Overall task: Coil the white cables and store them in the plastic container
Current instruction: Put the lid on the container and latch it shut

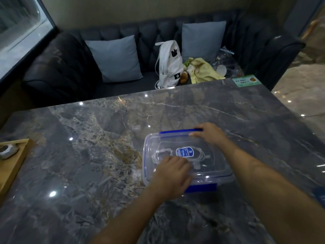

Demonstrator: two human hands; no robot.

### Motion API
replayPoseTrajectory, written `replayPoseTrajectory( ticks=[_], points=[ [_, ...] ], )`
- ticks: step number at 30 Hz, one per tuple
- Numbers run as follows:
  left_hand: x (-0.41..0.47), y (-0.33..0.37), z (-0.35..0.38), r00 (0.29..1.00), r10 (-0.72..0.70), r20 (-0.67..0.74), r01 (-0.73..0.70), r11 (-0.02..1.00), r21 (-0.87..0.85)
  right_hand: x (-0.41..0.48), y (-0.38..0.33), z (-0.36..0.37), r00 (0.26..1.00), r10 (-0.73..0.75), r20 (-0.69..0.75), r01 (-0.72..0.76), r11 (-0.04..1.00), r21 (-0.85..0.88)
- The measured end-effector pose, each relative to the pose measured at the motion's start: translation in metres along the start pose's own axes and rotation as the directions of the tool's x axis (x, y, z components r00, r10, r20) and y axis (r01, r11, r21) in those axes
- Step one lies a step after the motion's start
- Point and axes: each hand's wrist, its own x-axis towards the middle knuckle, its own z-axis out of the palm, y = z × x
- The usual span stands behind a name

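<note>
Grey marble tabletop (pixel 88 155) before a dark tufted sofa (pixel 66 67) bearing two pale cushions (pixel 116 57) and a white backpack (pixel 168 66). On the table sits a clear plastic container (pixel 223 171) with blue-clipped lid (pixel 207 166) in place; coiled white cables (pixel 198 155) lie inside. Left hand (pixel 172 175), fingers spread, presses flat on the lid's near-left part. Right hand (pixel 209 134) curls over the far rim by the blue latch (pixel 175 132). A wooden tray (pixel 12 164) lies at the left edge.
</note>
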Motion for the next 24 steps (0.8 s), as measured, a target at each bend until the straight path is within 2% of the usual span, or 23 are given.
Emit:
replayPoseTrajectory(
  ticks=[2, 6, 8, 11, 17, 21, 24],
  points=[
    [-0.007, 0.012, 0.002, 0.993, 0.056, 0.101, -0.062, 0.997, 0.051, 0.002, 0.0, 0.003, 0.999, 0.007, -0.053, -0.008, 1.0, -0.021],
    [-0.024, 0.02, 0.014, 0.926, -0.025, 0.376, -0.106, 0.94, 0.323, 0.0, 0.001, 0.008, 0.995, -0.03, -0.099, 0.026, 0.999, -0.037],
    [-0.029, 0.019, 0.019, 0.885, -0.05, 0.463, -0.154, 0.907, 0.393, 0.0, 0.001, 0.006, 0.996, -0.021, -0.089, 0.02, 1.0, -0.011],
    [-0.029, 0.021, 0.02, 0.908, -0.064, 0.413, -0.153, 0.869, 0.471, -0.001, 0.0, 0.005, 0.997, -0.013, -0.081, 0.014, 1.0, 0.009],
    [-0.03, 0.03, 0.021, 0.968, 0.068, 0.243, -0.176, 0.873, 0.455, -0.002, -0.003, 0.003, 0.996, -0.003, -0.09, 0.007, 0.999, 0.045],
    [-0.024, 0.025, 0.018, 0.974, 0.137, 0.18, -0.201, 0.889, 0.41, -0.002, -0.003, 0.006, 0.997, -0.02, -0.068, 0.021, 1.0, 0.018],
    [-0.021, 0.02, 0.018, 0.973, 0.163, 0.164, -0.209, 0.922, 0.327, 0.001, -0.003, 0.002, 0.998, -0.052, 0.032, 0.054, 0.996, -0.077]
  ],
)
